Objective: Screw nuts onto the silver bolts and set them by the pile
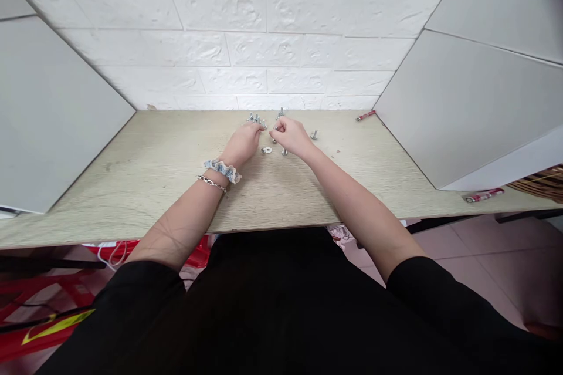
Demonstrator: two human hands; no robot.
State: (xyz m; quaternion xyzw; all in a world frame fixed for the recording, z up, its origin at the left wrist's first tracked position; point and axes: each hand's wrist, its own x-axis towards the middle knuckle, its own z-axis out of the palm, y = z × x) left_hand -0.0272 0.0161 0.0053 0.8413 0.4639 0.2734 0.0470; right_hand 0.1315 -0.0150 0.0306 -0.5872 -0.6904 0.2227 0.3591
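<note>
My left hand [244,141] is closed with its fingertips pressed together, right beside a cluster of small silver bolts [255,118]. Whatever those fingers may hold is too small to make out. Across from it, my right hand [292,137] makes a pinch; a bit of metal shows at its fingertips, but its kind is unclear. Beyond the right hand stand more bolts [281,111]. A flat metal washer [268,150] lies between the hands, on the near side. One bolt [284,152] is just under the right hand, and another bolt [314,135] stands to its right.
The pale wooden tabletop [176,199] meets a white brick-patterned wall [246,5]. Grey-white panels [475,105] flank both sides. A red tube-like item [365,115] lies at the back right, a similar red item [484,195] near the front right, by a wicker basket [541,182].
</note>
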